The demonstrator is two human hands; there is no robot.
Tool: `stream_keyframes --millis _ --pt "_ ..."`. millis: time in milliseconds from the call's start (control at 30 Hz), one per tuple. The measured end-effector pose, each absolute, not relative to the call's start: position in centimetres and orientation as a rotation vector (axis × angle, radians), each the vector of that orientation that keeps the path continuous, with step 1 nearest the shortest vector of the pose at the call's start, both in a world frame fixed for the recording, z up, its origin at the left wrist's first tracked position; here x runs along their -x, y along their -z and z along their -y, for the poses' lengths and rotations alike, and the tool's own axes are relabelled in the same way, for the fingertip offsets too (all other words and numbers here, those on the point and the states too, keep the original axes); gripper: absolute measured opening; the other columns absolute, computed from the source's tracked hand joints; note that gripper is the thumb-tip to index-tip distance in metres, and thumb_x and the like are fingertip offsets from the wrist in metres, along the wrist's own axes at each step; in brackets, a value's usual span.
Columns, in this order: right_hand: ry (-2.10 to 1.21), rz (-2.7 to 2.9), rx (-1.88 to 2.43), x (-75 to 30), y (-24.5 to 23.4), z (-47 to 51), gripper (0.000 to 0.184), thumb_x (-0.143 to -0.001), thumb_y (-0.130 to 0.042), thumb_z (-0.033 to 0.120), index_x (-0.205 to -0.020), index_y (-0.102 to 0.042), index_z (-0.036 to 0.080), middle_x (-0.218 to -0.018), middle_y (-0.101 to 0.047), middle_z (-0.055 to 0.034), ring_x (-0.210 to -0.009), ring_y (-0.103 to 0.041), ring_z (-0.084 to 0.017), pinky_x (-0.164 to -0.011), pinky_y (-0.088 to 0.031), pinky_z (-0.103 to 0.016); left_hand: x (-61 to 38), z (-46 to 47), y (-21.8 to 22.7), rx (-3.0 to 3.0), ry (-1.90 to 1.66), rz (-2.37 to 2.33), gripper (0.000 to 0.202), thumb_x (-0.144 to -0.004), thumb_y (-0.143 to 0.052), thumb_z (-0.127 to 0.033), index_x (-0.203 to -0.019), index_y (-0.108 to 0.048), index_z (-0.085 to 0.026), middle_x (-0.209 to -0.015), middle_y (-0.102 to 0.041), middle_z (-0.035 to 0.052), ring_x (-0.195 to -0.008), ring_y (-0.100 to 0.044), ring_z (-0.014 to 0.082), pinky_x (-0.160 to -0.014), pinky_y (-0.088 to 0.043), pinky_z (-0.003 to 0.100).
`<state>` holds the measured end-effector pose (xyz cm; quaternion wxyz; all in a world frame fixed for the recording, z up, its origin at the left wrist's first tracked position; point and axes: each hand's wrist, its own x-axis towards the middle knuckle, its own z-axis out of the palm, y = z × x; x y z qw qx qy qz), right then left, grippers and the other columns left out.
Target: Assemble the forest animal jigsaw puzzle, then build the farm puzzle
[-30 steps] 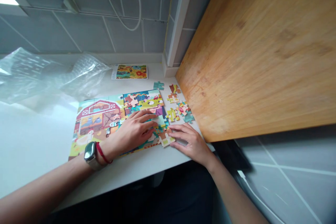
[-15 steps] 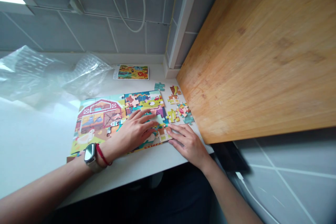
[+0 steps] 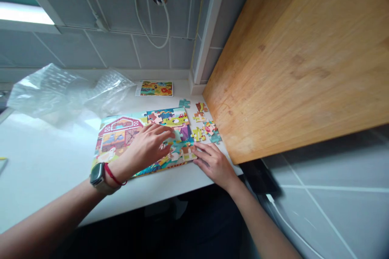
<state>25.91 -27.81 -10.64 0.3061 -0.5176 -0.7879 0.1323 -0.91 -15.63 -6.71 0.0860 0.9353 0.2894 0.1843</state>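
Observation:
A farm-scene jigsaw puzzle [image 3: 117,137] with a red barn lies on the white counter [image 3: 54,162]. My left hand [image 3: 152,139], with a watch [image 3: 97,174] and a red cord at the wrist, is over the middle of the puzzle. Its fingers are stretched out to the right and hide part of the picture. A pale teal piece [image 3: 177,134] shows just beyond its fingertips. My right hand [image 3: 215,164] lies at the puzzle's right edge, fingers extended, their tips touching a fence piece [image 3: 187,153]. I see nothing gripped in either hand.
Several loose puzzle pieces [image 3: 199,133] lie right of the puzzle, beside a large wooden board [image 3: 298,56]. A teal piece [image 3: 184,103] and a picture card [image 3: 156,88] are behind it. Crumpled clear plastic [image 3: 57,93] sits at the back left.
My left hand has shifted slightly left and back, uncovering more of the puzzle's lower right. The right hand stays at the edge. The camera view has tilted up a little.

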Motion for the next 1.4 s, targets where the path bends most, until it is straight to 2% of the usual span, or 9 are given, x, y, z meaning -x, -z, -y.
stream_keyframes --millis 133,333,500,633,767,867,1000,1133,1400 --pt "-0.311 2.098 1.379 -26.0 10.8 27.9 0.036 -0.101 -0.067 0.026 -0.136 -0.072 0.029 -0.14 -0.068 -0.0104 -0.122 -0.065 -0.029 -0.103 -0.059 -0.049 3.9 16.2 6.2 -2.753 -0.585 -0.968 0.023 -0.097 -0.061 -0.03 -0.116 -0.073 -0.025 -0.128 -0.074 0.0083 -0.115 -0.069 0.0305 -0.1 -0.054 0.047" --pt "-0.396 1.99 1.395 -26.2 10.5 28.0 0.057 -0.093 -0.077 0.031 -0.148 -0.061 0.028 -0.141 -0.065 -0.0108 -0.131 -0.062 -0.029 -0.112 -0.055 -0.047 8.3 17.1 7.6 -2.738 -0.579 -1.042 0.023 -0.097 -0.059 -0.036 -0.108 -0.076 -0.025 -0.122 -0.077 0.0091 -0.114 -0.071 0.0313 -0.1 -0.055 0.048" --pt "-0.39 1.93 1.386 -26.1 10.7 28.0 0.035 -0.095 -0.073 0.026 -0.13 -0.073 0.025 -0.128 -0.07 -0.0106 -0.121 -0.067 -0.027 -0.108 -0.058 -0.046 8.5 18.8 6.6 -2.8 -0.588 -1.008 0.021 -0.099 -0.06 -0.037 -0.109 -0.072 -0.024 -0.133 -0.071 0.0127 -0.122 -0.067 0.034 -0.099 -0.055 0.049" --pt "-0.371 1.903 1.384 -26.1 11.2 28.0 0.021 -0.094 -0.073 0.022 -0.114 -0.078 0.025 -0.12 -0.072 -0.0082 -0.115 -0.07 -0.025 -0.104 -0.06 -0.041 6.5 20.9 4.4 -2.736 -0.553 -0.902 0.015 -0.101 -0.059 -0.032 -0.092 -0.066 -0.022 -0.103 -0.075 0.0074 -0.097 -0.072 0.0237 -0.082 -0.058 0.034" --pt "-0.358 1.885 1.391 -26.2 11.5 27.9 0.017 -0.093 -0.075 0.021 -0.109 -0.08 0.024 -0.115 -0.074 -0.008 -0.111 -0.071 -0.024 -0.101 -0.061 -0.04 3.9 22.0 3.7 -2.73 -0.488 -0.741 0.021 -0.104 -0.058 -0.031 -0.089 -0.068 -0.022 -0.092 -0.075 0.0061 -0.085 -0.072 0.0203 -0.076 -0.058 0.031" --pt "-0.387 1.874 1.367 -26.3 11.3 27.9 0.022 -0.093 -0.074 0.022 -0.115 -0.078 0.023 -0.116 -0.074 -0.0085 -0.11 -0.072 -0.023 -0.102 -0.06 -0.039 2.0 22.4 4.6 -2.751 -0.48 -0.633 0.019 -0.106 -0.058 -0.034 -0.106 -0.074 -0.023 -0.104 -0.077 0.0086 -0.102 -0.074 0.0239 -0.089 -0.061 0.037" --pt "-0.415 1.846 1.354 -26.4 11.1 27.8 0.034 -0.099 -0.056 0.012 -0.124 -0.075 0.024 -0.117 -0.075 -0.0092 -0.112 -0.072 -0.022 -0.102 -0.06 -0.039 -0.2 22.8 6.3 -2.842 -0.465 -0.592 0.027 -0.104 -0.061 -0.032 -0.128 -0.07 -0.025 -0.131 -0.074 0.0102 -0.128 -0.066 0.0308 -0.107 -0.057 0.05" --pt "-0.412 1.778 1.348 -26.6 11.4 27.7 0.045 -0.096 -0.048 0.005 -0.127 -0.074 0.023 -0.117 -0.075 -0.0104 -0.107 -0.073 -0.023 -0.097 -0.062 -0.039 -1.3 23.1 7.2 -2.865 -0.429 -0.553 0.028 -0.103 -0.06 -0.029 -0.13 -0.068 -0.025 -0.138 -0.07 0.0102 -0.134 -0.062 0.0316 -0.108 -0.056 0.052" --pt "-0.407 1.629 1.371 -26.7 11.4 27.6 0.045 -0.096 -0.043 0.004 -0.122 -0.075 0.019 -0.109 -0.076 -0.0112 -0.082 -0.075 -0.019 -0.081 -0.064 -0.036 -1.5 23.1 7.5 -2.859 -0.452 -0.51 0.024 -0.104 -0.057 -0.026 -0.125 -0.068 -0.023 -0.138 -0.069 0.0118 -0.132 -0.062 0.0301 -0.106 -0.057 0.048"
